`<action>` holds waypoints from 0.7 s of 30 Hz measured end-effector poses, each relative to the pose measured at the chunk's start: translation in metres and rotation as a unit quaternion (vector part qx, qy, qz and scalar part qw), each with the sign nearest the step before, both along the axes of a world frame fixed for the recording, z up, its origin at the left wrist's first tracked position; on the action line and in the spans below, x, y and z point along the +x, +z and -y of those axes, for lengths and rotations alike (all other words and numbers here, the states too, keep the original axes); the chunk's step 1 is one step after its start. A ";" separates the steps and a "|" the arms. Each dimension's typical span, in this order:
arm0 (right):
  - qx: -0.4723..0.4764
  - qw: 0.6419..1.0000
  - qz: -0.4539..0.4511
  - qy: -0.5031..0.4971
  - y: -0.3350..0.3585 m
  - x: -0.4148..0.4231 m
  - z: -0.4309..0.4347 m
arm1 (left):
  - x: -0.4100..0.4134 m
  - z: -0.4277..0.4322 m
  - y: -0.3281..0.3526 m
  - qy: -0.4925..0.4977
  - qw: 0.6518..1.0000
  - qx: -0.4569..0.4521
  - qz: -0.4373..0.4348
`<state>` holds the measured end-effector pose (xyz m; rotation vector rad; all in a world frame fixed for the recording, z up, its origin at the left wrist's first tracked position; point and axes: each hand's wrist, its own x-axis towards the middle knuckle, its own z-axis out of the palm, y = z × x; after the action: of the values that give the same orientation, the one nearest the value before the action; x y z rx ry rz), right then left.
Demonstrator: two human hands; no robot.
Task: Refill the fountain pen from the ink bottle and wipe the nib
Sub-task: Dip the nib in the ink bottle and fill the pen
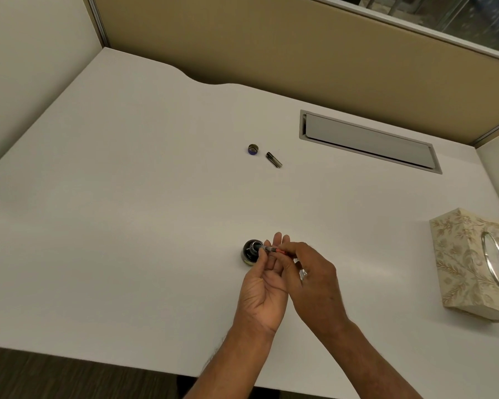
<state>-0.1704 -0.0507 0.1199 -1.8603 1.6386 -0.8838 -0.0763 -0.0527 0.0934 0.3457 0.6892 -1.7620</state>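
**Head view.** Filling step, as judged from the pose. The fountain pen (pixel 269 249) lies nearly level between the two hands. Its front end sits at the mouth of the ink bottle (pixel 249 252), which stands uncapped on the desk (pixel 127 226) and touches the left fingertips. Whether the nib is under the ink cannot be told.

The left hand (pixel 264 286), palm up, pinches the pen's front section between thumb and forefinger, with its other fingers straight behind the pen. The right hand (pixel 311 280) pinches the reddish rear end with curled fingertips. This is probably the filling knob, though it is too small to confirm.

Good practice:
- The left pinch should steady the pen so that the nib stays fully dipped.
- The right fingertips should work the rear end slowly.
- Neither hand holds the bottle, so sideways pressure from the pen could tip it.

Well beyond the fingertips lie the bottle cap (pixel 253 149) and a dark pen part (pixel 274 159), close together but apart. The tissue box (pixel 473 266) stands well to the right of the right hand, within reach for wiping the nib afterwards.
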 end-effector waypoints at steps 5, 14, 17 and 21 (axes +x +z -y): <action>-0.002 1.000 0.004 -0.014 -0.002 0.002 0.002 | -0.001 0.000 0.001 -0.001 1.000 -0.004 -0.003; -0.020 0.999 -0.031 -0.024 0.001 0.001 0.001 | -0.001 0.000 0.007 -0.014 1.000 -0.009 0.013; -0.024 0.998 -0.043 -0.031 0.001 0.002 0.000 | -0.001 0.000 0.008 -0.012 1.000 -0.005 0.009; -0.027 0.998 -0.043 -0.037 0.001 0.003 0.000 | -0.001 0.001 0.009 -0.008 1.000 -0.006 0.007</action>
<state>-0.1676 -0.0507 0.1206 -1.9098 1.7609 -0.8981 -0.0768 -0.0533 0.1022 0.3563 0.6680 -1.7764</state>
